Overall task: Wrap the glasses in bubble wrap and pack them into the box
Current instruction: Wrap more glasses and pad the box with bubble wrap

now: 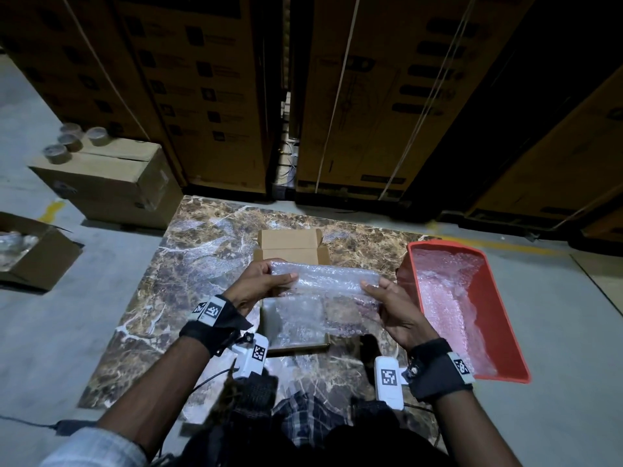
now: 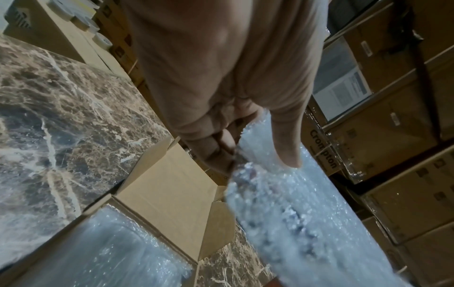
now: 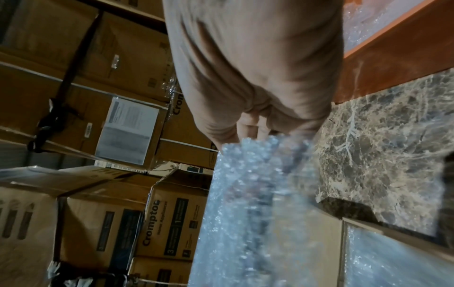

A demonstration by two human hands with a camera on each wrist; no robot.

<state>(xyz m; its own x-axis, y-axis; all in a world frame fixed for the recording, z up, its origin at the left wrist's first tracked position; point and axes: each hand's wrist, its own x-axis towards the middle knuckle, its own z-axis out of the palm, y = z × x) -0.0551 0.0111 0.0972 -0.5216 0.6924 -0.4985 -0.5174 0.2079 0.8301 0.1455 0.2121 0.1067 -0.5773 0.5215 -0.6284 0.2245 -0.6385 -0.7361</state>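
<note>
Head view: a marble-patterned bench (image 1: 188, 264), brown with pale veins, fills the middle. Above its centre both hands hold a long, rolled bundle of clear bubble wrap (image 1: 323, 281), knobbly and glinting. The left hand (image 1: 259, 284) grips the nine o'clock end with fingers curled over it and thumb along the front; the right hand (image 1: 391, 308) pinches the three o'clock end. A loose flap of the wrap hangs down from the roll. No glasses can be made out through the plastic. Directly under the bundle sits a small open cardboard box (image 1: 290, 246), plain tan, its lid flap standing up at twelve o'clock, with more wrap lying inside. At three o'clock a red plastic tub (image 1: 438, 318), rectangular with sloping walls, holds crumpled bubble wrap. At ten o'clock, on the floor, tape rolls (image 1: 70, 143) rest on a closed carton.

Left wrist view: the left hand (image 2: 221, 77) has its fingers curled behind the wrap (image 2: 282, 203) and its thumb pressed on the front. The open box (image 2: 172, 194) lies at seven o'clock on the veined bench (image 2: 61, 116).

Right wrist view: the right hand (image 3: 258, 68) grips the blurred bubbly edge (image 3: 245, 203) at six o'clock. The tub's red wall (image 3: 393, 64) runs at two o'clock, and stacked printed cartons (image 3: 73, 77) fill nine o'clock.
</note>
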